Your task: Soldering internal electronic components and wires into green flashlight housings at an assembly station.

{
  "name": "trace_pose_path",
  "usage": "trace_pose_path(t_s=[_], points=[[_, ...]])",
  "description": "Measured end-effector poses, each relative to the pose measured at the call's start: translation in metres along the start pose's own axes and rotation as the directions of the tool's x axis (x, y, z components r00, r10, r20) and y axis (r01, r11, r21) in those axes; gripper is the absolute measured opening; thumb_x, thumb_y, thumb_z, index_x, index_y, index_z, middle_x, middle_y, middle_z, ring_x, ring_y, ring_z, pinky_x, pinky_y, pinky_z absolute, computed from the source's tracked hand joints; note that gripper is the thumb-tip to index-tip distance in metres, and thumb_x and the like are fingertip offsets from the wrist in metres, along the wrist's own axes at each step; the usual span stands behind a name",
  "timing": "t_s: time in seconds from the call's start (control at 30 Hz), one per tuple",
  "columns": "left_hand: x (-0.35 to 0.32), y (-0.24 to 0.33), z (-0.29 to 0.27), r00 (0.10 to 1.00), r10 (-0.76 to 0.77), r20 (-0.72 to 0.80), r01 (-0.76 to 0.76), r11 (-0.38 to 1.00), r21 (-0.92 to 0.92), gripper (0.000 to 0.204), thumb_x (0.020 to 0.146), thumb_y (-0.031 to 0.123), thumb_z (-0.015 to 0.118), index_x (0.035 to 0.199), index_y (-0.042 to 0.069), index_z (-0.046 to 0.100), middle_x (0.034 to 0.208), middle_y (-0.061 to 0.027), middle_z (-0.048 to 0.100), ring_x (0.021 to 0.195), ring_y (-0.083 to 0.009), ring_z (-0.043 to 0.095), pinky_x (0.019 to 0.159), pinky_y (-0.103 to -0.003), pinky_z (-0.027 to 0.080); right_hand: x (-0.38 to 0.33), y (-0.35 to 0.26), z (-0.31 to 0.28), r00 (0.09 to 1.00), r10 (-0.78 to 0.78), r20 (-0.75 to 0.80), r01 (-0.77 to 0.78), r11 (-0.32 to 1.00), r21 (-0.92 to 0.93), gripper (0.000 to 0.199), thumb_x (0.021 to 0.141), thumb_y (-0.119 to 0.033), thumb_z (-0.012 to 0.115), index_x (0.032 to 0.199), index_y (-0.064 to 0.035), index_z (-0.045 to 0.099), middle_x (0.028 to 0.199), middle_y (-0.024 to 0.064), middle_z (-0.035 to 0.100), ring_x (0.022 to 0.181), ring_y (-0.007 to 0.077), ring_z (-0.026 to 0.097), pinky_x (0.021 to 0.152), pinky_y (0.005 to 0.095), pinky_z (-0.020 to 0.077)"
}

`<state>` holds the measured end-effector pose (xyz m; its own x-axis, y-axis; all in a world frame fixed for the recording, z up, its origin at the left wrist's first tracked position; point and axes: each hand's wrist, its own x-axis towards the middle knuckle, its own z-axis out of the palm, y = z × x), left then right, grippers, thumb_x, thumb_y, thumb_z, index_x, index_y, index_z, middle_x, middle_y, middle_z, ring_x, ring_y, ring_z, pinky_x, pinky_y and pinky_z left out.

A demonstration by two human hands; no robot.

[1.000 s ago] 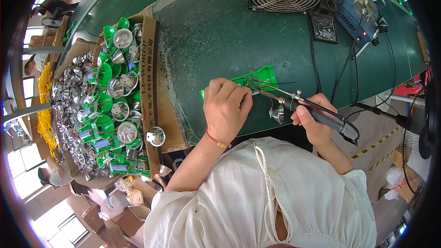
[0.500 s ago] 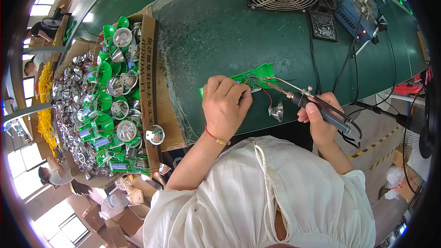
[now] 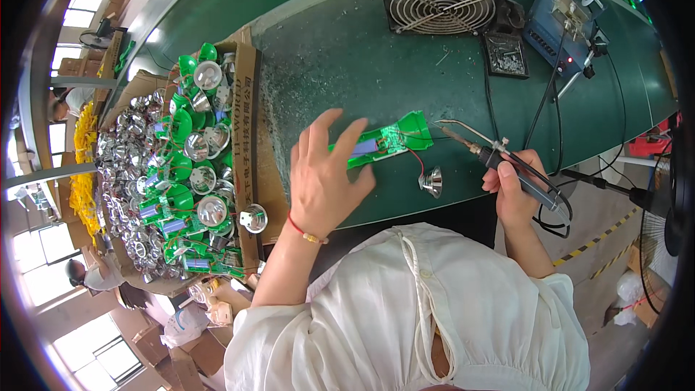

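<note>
A long green plastic shell [image 3: 387,141] lies on the dark-green bench [image 3: 405,76]; at its eight o'clock the left hand [image 3: 320,179] spreads, at four the right hand [image 3: 515,199] pinches a slim grey-handled soldering iron [image 3: 539,194]. Soldering seems in hand; next contact needs a steadied shell.

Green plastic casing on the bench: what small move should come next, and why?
I'd probably close the left hand on the long green plastic casing: that hand's thumb and fingers are spread around its left end, contact unclear, while the right hand holds the grey-handled soldering iron clear of the green circuit board.
</note>
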<state>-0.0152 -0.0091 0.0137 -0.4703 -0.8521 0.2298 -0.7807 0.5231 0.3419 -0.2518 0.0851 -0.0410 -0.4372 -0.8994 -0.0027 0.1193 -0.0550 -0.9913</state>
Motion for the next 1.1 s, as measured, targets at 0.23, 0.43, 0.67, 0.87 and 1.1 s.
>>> trace_pose_path(t_s=[0.23,0.43,0.67,0.87,1.1], points=[[0.032,-0.039,-0.007,0.971,-0.172,0.165,0.109,0.936,0.334,0.036,0.058,0.014,0.069,0.092,0.010,0.058,0.087,-0.0068,0.055,0.085,-0.0252,0.055,0.070,-0.034,0.050,0.012,0.008,-0.008,0.999,-0.022,-0.032,0.021,1.000,-0.024,0.012,0.082,-0.008,0.057,0.085,0.0001,0.049,0.063,0.0097,0.059,0.050,0.0120,0.056,0.045,0.0205,0.0448],[0.178,-0.121,-0.008,0.927,-0.337,-0.162,0.374,0.828,0.418,0.037,0.069,0.033,0.065,0.090,0.004,0.056,0.089,-0.0157,0.062,0.085,-0.0323,0.060,0.073,-0.042,0.049,0.014,0.008,0.001,0.998,0.026,-0.057,-0.028,0.999,-0.047,0.015,0.081,-0.011,0.058,0.084,-0.0013,0.048,0.058,0.0088,0.055,0.044,0.0125,0.053,0.040,0.0197,0.0402],[0.261,-0.207,0.049,0.740,-0.668,-0.083,0.643,0.664,0.383,0.060,0.073,0.038,0.067,0.120,0.012,0.040,0.104,-0.0139,0.061,0.097,-0.0284,0.059,0.081,-0.037,0.048,0.004,0.007,-0.002,0.989,0.107,-0.102,-0.115,0.990,-0.085,0.013,0.080,-0.006,0.058,0.082,-0.0006,0.047,0.061,0.0090,0.057,0.049,0.0131,0.056,0.044,0.0223,0.0452],[0.242,-0.142,-0.025,0.952,-0.299,0.058,0.225,0.820,0.527,0.049,0.071,0.037,0.069,0.108,0.010,0.052,0.110,-0.0101,0.053,0.105,-0.0269,0.052,0.084,-0.038,0.047,0.022,0.015,0.002,0.997,-0.010,-0.073,0.001,0.994,-0.113,0.020,0.083,-0.020,0.057,0.084,-0.0025,0.047,0.058,0.0057,0.053,0.044,0.0094,0.048,0.041,0.0193,0.0379],[0.082,-0.104,-0.196,0.957,0.235,0.170,-0.279,0.584,0.762,0.017,0.072,0.009,0.055,0.088,0.012,0.060,0.082,-0.0042,0.055,0.084,-0.0218,0.056,0.068,-0.035,0.048,0.026,0.024,0.009,1.000,0.003,0.021,-0.001,0.997,-0.079,0.015,0.082,-0.014,0.057,0.085,-0.0009,0.049,0.060,0.0075,0.055,0.046,0.0107,0.050,0.042,0.0191,0.0387]])
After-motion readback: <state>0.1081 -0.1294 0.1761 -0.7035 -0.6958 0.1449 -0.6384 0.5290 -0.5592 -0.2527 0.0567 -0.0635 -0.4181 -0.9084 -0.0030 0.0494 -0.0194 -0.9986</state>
